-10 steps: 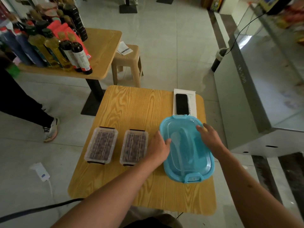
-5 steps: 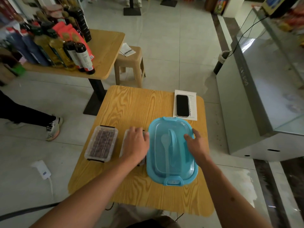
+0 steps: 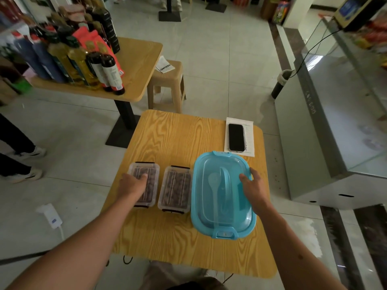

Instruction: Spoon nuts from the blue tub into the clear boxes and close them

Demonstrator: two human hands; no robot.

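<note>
Your left hand (image 3: 134, 183) rests flat on the left clear lidded box (image 3: 144, 184); your right hand (image 3: 254, 186) lies open on the blue tub's lid (image 3: 223, 193).

Left hand (image 3: 132, 183) flat, fingers forward, right hand (image 3: 254, 184) spread, palm down

we are seeing a light blue, see-through tub (image 3: 223, 197) sitting on a yellow-brown table (image 3: 178, 135) showing wavy wood grain. two clear boxes (image 3: 144, 185) (image 3: 175, 189) with black clips are showing dark brown nuts. a black phone (image 3: 236, 137) is lying on white paper (image 3: 249, 132). the floor (image 3: 219, 65) is showing pale grey tiles.
</note>
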